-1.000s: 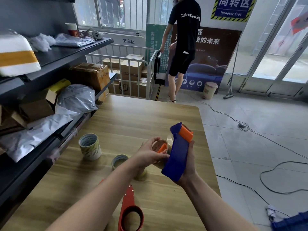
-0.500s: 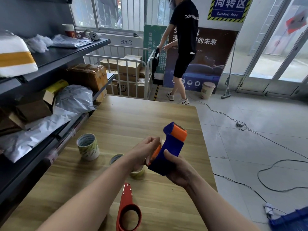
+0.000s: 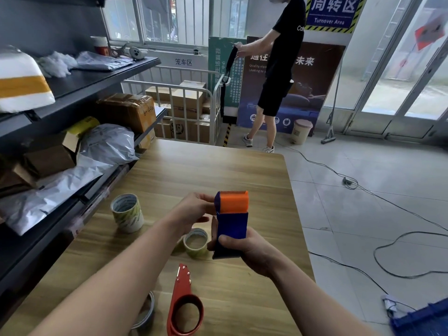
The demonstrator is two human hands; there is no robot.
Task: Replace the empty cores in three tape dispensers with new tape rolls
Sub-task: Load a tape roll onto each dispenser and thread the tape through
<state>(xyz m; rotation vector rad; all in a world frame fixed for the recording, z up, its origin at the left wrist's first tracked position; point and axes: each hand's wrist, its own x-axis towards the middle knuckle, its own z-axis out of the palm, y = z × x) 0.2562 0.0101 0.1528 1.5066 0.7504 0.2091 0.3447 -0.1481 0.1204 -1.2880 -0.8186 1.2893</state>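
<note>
Two hands hold one blue dispenser (image 3: 232, 226) upright above the middle of the wooden table (image 3: 169, 170), its orange head (image 3: 234, 202) on top with a toothed blade along the upper edge. The right hand (image 3: 249, 253) is wrapped round the lower end of the body, thumb laid across the near face. The left hand (image 3: 194, 209) comes in from nine o'clock, fingers curled, thumb tip against the blue flank beside the orange head and the other fingertips against the flank lower down. What sits inside the dispenser is hidden by its back.

At eight o'clock of the dispenser, partly behind it, a yellowish tape roll (image 3: 196, 244) lies flat on the table. At nine o'clock, well apart, a taller tape roll (image 3: 127, 213) stands on end. At six o'clock a red dispenser (image 3: 184, 309) lies flat, and the table's wood shows through its round ring. Just beside it at nine o'clock a grey ring (image 3: 146, 314) lies half under the left forearm.

Dark shelves (image 3: 101, 76) along nine o'clock carry a taped cardboard box (image 3: 128, 110), grey mailing bags (image 3: 108, 144) and a white parcel with a yellow band (image 3: 21, 86). At twelve o'clock a white cage cart (image 3: 214, 110) holds stacked cardboard boxes (image 3: 184, 95). A person in black (image 3: 283, 69) stands at one o'clock, near a lidded beige bin (image 3: 300, 130). A blue crate (image 3: 421, 321) shows at five o'clock, its contents out of view.
</note>
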